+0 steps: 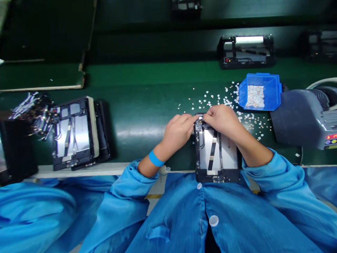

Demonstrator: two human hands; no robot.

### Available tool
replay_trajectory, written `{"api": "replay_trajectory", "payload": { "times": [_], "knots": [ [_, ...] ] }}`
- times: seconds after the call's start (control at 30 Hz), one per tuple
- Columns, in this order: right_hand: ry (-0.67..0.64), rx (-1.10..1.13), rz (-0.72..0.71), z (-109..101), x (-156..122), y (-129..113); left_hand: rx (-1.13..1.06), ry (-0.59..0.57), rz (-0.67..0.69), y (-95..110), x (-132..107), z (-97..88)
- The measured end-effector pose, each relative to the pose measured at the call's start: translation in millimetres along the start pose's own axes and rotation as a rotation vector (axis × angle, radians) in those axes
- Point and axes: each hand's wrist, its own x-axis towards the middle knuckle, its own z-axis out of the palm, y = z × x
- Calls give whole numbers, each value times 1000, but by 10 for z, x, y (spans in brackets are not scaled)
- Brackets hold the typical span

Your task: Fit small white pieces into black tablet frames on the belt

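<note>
An opened tablet-like device (pixel 226 147) with a black frame, silvery plates and dark ribbon cables lies at the bench edge, close against my body. My left hand (pixel 179 131), wearing a blue wristband, grips its upper left corner, with the index fingertip on the top edge. At the top edge my right hand (pixel 222 117) is closed in a pinch. Whatever is between those fingertips is too small or hidden to name. Just beyond the hands, small white paper-like bits (pixel 228 102) are scattered on the green bench.
A blue bin (pixel 273 93) holding more white bits stands at the right, beside a grey machine (pixel 297 117). Similar devices (pixel 72 131) are stacked at the left near a pile of small parts (pixel 39 114). Another device (pixel 247 51) lies farther back.
</note>
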Motion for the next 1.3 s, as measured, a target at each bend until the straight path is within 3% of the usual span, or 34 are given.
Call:
{"api": "replay_trajectory", "payload": {
  "times": [0.4, 0.47, 0.57, 0.67, 0.83, 0.97, 1.03, 1.13, 1.23, 1.3],
  "knots": [
    [5, -33, -82, 10, -12, 64, 160, -106, 35, 70, 73, -87],
    [61, -8, -158, 42, -86, 138, 148, -139, 59, 68, 121, -113],
    [150, 5, -381, 134, -238, 292, 108, -202, 84, 10, 193, -156],
    [153, -109, -565, 212, -366, 413, 104, -259, 83, -87, 239, -202],
    [72, -315, -653, 201, -358, 423, -15, -312, 64, -203, 331, -269],
    [4, -217, -679, 82, -247, 377, -154, -268, -11, -155, 478, -278],
    [43, -40, -649, -51, -347, 394, -181, -201, -130, -118, 555, -230],
    [270, 174, -442, -302, -840, 572, -277, -208, -278, -148, 645, -103],
    [455, 328, -141, -470, -1514, 961, -476, -300, -346, -322, 709, 43],
    [640, 521, 113, -513, -1852, 1325, -522, -312, -323, -489, 756, 147]
  ]
}}
